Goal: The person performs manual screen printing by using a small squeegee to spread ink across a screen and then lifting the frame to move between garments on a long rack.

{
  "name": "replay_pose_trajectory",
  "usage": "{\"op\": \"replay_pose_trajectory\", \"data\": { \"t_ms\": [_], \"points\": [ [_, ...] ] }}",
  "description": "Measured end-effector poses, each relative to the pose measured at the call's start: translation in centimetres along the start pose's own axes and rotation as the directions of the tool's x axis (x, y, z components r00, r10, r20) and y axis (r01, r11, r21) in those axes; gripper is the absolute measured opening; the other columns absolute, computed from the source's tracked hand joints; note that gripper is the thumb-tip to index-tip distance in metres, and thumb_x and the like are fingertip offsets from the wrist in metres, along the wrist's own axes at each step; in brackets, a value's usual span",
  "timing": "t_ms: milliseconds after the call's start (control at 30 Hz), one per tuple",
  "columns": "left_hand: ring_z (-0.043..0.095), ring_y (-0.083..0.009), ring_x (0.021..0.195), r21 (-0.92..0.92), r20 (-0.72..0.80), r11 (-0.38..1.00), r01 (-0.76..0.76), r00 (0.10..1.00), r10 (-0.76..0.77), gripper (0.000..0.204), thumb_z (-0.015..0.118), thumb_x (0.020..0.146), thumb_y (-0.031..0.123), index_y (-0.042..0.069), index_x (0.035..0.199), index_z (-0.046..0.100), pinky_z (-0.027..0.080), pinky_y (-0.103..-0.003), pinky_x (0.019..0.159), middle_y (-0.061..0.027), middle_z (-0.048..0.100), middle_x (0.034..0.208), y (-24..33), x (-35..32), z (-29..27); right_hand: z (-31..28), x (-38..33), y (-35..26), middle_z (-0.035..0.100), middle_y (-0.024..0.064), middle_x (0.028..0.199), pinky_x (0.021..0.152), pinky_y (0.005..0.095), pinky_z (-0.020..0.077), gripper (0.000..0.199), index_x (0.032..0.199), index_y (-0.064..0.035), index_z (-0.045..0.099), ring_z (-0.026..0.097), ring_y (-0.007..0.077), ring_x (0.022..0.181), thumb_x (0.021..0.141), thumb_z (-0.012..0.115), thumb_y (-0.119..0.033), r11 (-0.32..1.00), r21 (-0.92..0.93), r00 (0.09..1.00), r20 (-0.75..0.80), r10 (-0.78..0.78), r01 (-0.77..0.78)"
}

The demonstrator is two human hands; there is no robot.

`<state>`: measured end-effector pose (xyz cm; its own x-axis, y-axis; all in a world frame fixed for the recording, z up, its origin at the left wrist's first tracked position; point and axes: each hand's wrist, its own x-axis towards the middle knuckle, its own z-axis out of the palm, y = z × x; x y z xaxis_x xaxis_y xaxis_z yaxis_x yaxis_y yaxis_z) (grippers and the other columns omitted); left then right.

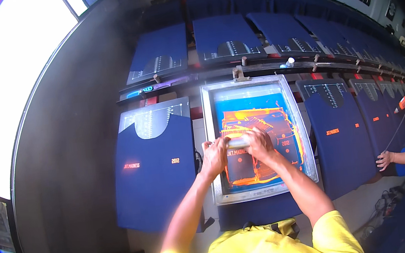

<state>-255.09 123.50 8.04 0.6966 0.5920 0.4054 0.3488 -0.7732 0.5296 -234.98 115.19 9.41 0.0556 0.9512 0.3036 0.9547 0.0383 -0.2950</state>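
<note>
A silk-screen frame (298, 115) with a pale metal rim and blue mesh rests over a navy shirt in front of me. Bright orange ink (246, 114) streaks the mesh. Both my hands grip a squeegee (237, 143) across the upper middle of the mesh. My left hand (214, 156) is closed round its left end, partly over the frame's left rim. Round the right part of the squeegee, my right hand (260, 143) is closed too. The squeegee's lower edge is hard to make out. A hinge clamp (241, 73) sits at the frame's far edge.
On the left board lies a navy shirt (159, 181) with small orange prints. More shirt-covered boards (337, 146) run to the right. A metal rail (183, 85) crosses behind. At far right, a co-worker's hand holds an orange heat gun (404, 102); their other hand (385, 159) is near a shirt.
</note>
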Motion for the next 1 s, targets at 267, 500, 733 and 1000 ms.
{"op": "replay_pose_trajectory", "data": {
  "t_ms": [267,500,733,1000],
  "points": [
    [0.066,-0.0254,0.107,-0.051,0.100,0.996,0.076,0.992,-0.071,0.044,0.055,0.088,0.001,0.009,0.131,0.057,0.034,-0.052,0.090,-0.0095,0.069,0.120,6.7,-8.7,-3.2,-4.3,-9.2,-6.5,0.069,0.0052,0.106,0.083,0.0424,0.0456,0.035,0.106,-0.0059,0.070,0.061,0.0259,0.095,0.072,0.072,-0.006,0.997,0.020,0.991,0.110,-0.072,0.070],
    [0.063,-0.0190,0.117,0.010,0.119,0.997,0.079,0.990,-0.080,0.037,0.059,0.089,0.005,0.008,0.125,0.060,0.035,-0.049,0.093,-0.0079,0.065,0.127,6.4,-10.8,-1.2,-2.1,-10.4,-6.2,0.071,0.0064,0.105,0.078,0.0406,0.0454,0.036,0.102,-0.0057,0.071,0.061,0.0257,0.091,0.066,0.071,0.000,0.997,0.035,0.998,0.001,-0.065,0.065],
    [0.067,-0.0312,0.087,-0.085,0.010,0.993,0.078,0.997,-0.078,0.021,0.049,0.099,0.009,0.006,0.117,0.060,0.038,-0.050,0.086,-0.0137,0.071,0.104,-0.2,0.1,-0.1,0.4,0.7,0.3,0.070,0.0099,0.088,0.081,0.0454,0.0506,0.018,0.088,-0.0077,0.069,0.063,0.0323,0.086,0.071,0.072,-0.006,1.000,-0.013,0.999,0.030,0.019,-0.019],
    [0.067,-0.0294,0.095,-0.093,-0.072,0.996,0.003,0.997,-0.009,0.024,0.047,0.102,0.010,0.004,0.121,0.061,0.037,-0.048,0.090,-0.0138,0.070,0.105,1.8,1.9,-4.4,-5.3,2.7,-2.2,0.070,0.0119,0.091,0.084,0.0451,0.0523,0.020,0.092,-0.0066,0.072,0.064,0.0338,0.091,0.072,0.073,-0.006,0.996,0.018,0.996,-0.037,-0.087,0.088]
  ]
}}
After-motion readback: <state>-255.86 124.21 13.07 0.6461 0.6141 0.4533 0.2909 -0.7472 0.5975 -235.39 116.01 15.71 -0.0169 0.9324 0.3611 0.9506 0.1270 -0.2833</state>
